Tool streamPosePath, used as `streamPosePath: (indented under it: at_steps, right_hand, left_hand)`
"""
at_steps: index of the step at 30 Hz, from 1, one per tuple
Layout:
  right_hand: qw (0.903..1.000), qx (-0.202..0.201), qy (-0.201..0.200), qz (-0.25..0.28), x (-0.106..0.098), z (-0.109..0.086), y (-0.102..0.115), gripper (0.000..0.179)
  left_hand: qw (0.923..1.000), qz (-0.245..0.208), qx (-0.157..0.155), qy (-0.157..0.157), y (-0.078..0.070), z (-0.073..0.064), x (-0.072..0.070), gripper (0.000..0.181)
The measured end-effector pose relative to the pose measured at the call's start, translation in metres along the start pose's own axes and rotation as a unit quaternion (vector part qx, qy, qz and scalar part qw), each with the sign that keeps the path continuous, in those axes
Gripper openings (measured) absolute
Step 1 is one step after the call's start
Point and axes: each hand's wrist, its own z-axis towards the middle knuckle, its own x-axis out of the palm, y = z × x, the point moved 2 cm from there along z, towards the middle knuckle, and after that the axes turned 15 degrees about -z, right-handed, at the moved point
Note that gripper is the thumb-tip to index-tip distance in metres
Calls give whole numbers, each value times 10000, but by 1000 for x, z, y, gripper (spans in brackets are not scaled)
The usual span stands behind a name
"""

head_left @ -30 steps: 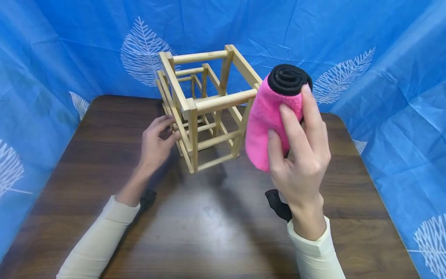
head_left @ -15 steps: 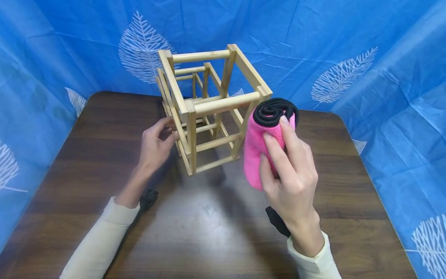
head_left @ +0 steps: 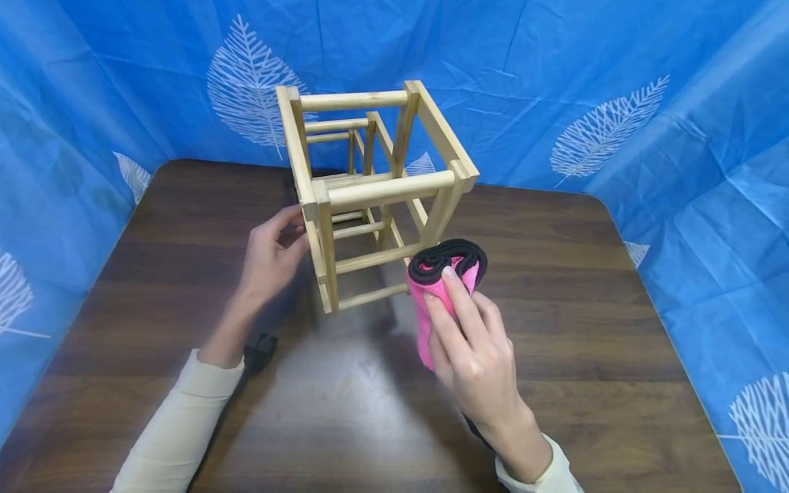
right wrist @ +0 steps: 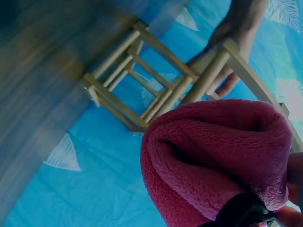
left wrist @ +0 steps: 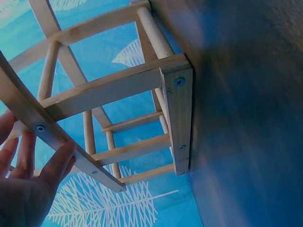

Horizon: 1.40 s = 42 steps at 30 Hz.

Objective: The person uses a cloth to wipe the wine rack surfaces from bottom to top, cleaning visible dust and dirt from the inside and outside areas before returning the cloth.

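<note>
A light wooden rack of slats and round rods stands on the table, left of centre in the head view. My left hand grips its left side; in the left wrist view the fingers bend round a screwed slat. My right hand holds a rolled pink plush cloth with a black edge, pinched between thumb and fingers near the rack's front right leg. Soft folds of the cloth fill much of the right wrist view and cover part of the rack. Whether cloth and rack touch I cannot tell.
The brown wooden table has a rounded far corner on each side. Blue curtains with white leaf prints hang behind and beside it. A black device sits at the left wrist.
My right hand has come down and leftward with the rolled cloth, from beside the rack's top to its lower front right. The rack has turned slightly, with my left hand still holding it.
</note>
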Motion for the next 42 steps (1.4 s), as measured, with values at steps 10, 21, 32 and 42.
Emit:
streamPosePath:
  at_steps: [10, 21, 32, 42]
  right_hand:
    - [9987, 40, 501, 29, 4, -22, 4, 23]
    - [9961, 190, 838, 220, 9, -33, 6, 27]
    - [9890, 921, -403, 1081, -7, 0, -2, 24]
    - [9545, 1045, -2333, 1534, -29, 32, 1, 15]
  left_hand:
    - [9998, 144, -162, 14, 0, 4, -1, 35]
    - [9997, -25, -248, -5, -5, 4, -2, 35]
    - [9996, -94, -270, -79, -1, 5, -4, 33]
    - [9989, 37, -461, 29, -3, 7, -4, 34]
